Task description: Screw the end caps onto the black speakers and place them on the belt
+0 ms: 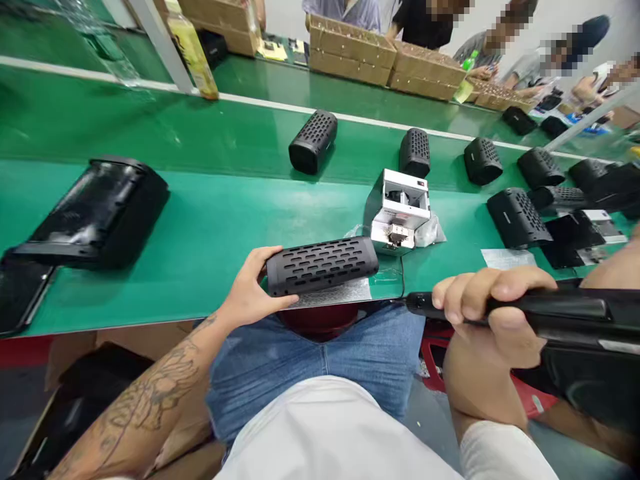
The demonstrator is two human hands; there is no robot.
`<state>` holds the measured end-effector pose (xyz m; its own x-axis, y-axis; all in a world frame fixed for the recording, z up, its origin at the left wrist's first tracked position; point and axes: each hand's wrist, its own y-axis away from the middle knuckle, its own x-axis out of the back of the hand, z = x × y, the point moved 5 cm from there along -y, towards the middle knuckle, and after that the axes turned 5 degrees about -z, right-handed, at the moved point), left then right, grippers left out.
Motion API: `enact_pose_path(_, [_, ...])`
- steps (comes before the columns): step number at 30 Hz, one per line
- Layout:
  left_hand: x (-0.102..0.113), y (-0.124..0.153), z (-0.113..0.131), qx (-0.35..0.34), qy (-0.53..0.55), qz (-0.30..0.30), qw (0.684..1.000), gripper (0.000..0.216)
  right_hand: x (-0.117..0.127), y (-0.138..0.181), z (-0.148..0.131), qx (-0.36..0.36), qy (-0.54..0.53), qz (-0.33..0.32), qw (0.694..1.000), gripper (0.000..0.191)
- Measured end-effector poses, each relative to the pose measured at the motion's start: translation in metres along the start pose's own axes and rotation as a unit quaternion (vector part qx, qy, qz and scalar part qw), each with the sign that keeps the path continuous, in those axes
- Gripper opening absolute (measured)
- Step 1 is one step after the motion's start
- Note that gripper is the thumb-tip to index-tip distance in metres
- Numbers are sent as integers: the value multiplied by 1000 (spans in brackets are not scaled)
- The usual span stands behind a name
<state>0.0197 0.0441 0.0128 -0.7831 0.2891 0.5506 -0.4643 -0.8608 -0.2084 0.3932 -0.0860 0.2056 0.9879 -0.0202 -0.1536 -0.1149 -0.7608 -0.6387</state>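
Note:
My left hand (250,290) grips one end of a black perforated speaker housing (323,265), thumb on its near side and fingers round the far side. The housing lies lengthwise, with rows of slots facing up, over a silvery foam pad (345,292) at the table's front edge. In my right hand (493,313) is a black electric screwdriver (565,317). It is held level, its narrow end pointing left toward the housing but apart from it. Just behind the housing's right end stands a small white screw feeder (403,207).
Several similar black housings (314,140) stand along the green table (210,220). At left lie a large black shell (95,213) and a dark tray (23,293). A yellow bottle (193,50) and cardboard boxes (350,53) are farther back, with several people across the table.

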Motion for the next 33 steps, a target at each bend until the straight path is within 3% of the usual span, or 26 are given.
enact_pose_path(5, [-16, 3, -2, -30, -18, -5, 999, 101, -8, -11, 21, 13, 11, 6, 1000, 30])
enact_pose_path(10, [-20, 5, -2, -84, -34, 9, 996, 106, -18, -20, 49, 23, -3, -9, 1000, 29])
enact_pose_path(16, [-23, 7, 0, -92, -42, 6, 995, 109, -17, -24, 72, -15, 53, -9, 998, 34])
enact_pose_path(24, [-23, 8, -2, -101, -31, 11, 994, 111, -17, -23, 84, -58, 21, -65, 996, 35])
enact_pose_path(33, [-24, 5, -5, -131, -57, 25, 989, 117, -25, -30, 88, -78, 34, -98, 992, 52])
